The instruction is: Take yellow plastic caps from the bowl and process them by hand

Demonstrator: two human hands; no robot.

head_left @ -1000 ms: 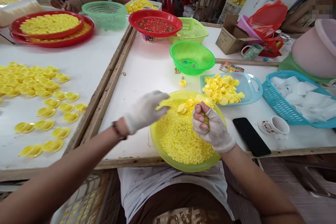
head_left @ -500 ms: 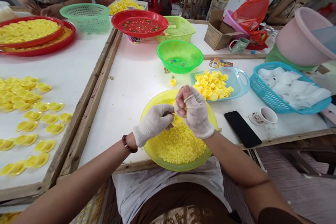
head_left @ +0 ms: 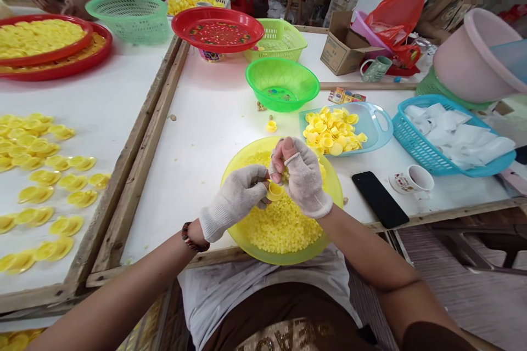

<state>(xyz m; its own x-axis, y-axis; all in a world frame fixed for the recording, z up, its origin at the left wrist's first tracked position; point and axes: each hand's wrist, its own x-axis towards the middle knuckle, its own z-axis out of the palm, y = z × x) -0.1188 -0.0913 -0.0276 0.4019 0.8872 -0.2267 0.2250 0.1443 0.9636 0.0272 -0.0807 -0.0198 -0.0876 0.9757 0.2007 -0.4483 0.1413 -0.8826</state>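
A yellow bowl (head_left: 284, 258) at the table's front edge holds many small yellow pieces (head_left: 284, 227). Above it, my left hand (head_left: 241, 194), in a white fingertip-less glove, pinches a small yellow cup (head_left: 275, 192). My right hand (head_left: 302, 175), gloved the same way, is closed just above and right of the cup, its fingers curled around small yellowish pieces that show only in part. Behind my right hand, a light blue basket (head_left: 376, 126) carries a heap of yellow cups (head_left: 334, 130).
Right of the bowl lie a black phone (head_left: 379, 199) and a mug (head_left: 411, 180), near a blue basket (head_left: 448, 162) of white pieces. A green bowl (head_left: 282, 85) stands behind. Wooden rails (head_left: 135, 153) divide the table; yellow discs (head_left: 35, 194) lie left. Another person's hands (head_left: 76, 5) are at far left.
My left hand has moved slightly left and down with the cup, which now shows more clearly. My right hand stays closed and has shifted slightly left. The view has shifted a little.
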